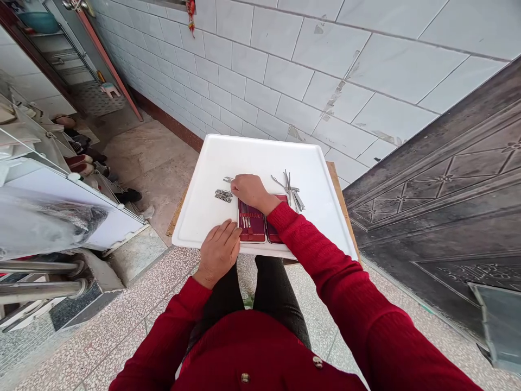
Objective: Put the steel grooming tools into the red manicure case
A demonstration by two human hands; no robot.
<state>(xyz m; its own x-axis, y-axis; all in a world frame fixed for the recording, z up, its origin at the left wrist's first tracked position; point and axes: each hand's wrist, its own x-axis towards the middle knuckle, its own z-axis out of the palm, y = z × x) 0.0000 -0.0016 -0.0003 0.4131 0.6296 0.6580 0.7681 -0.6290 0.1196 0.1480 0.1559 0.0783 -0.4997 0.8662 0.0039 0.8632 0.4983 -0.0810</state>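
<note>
An unfolded dark red manicure case [253,237] lies near the front edge of a white tray [195,217]. Slim metal tools [246,221] sit under loops in its left half. My left hand [220,248] rests with fingers stretched out against the case's left edge. Above the case's upper part, my right hand [249,189] is closed, and its fingertips are hidden. A silver tool [228,179] pokes out beside that fist; whether the fist grips it is unclear. Several nail clippers [223,196] lie left of the case. Silver plier-like tools [290,189] lie in a pile to its right.
The tray stands on a wooden surface [337,187] by a tiled wall [260,65]. A dark patterned metal door [439,201] is at the right. Shoes [81,163] and a rack with a plastic-covered white panel [61,212] are at the left.
</note>
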